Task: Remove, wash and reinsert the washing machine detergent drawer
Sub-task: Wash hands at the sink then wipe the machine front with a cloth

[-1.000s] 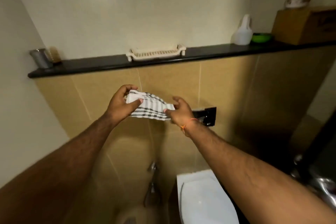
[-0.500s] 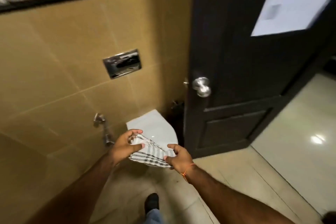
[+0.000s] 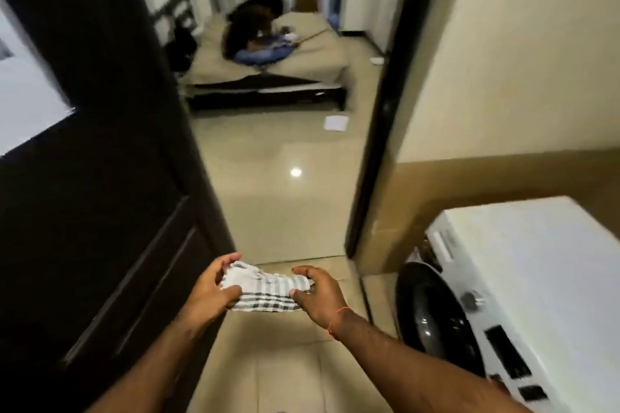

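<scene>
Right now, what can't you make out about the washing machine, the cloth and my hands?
- Washing machine, head view: cut off by the right and bottom edges, and the right forearm covers its lower front; no detergent drawer can be made out.
- Control panel: too blurred to read.
- Checked cloth: bunched between the left hand and right hand; anything wrapped inside is hidden.
- Dark door: cut off by the left edge.

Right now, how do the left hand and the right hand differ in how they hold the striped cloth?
The left hand grips the bunched, mostly white end of the striped cloth; the right hand holds the flatter, dark-striped end. Only the right hand's wrist wears an orange thread. Both have curled fingers on the cloth.
</scene>
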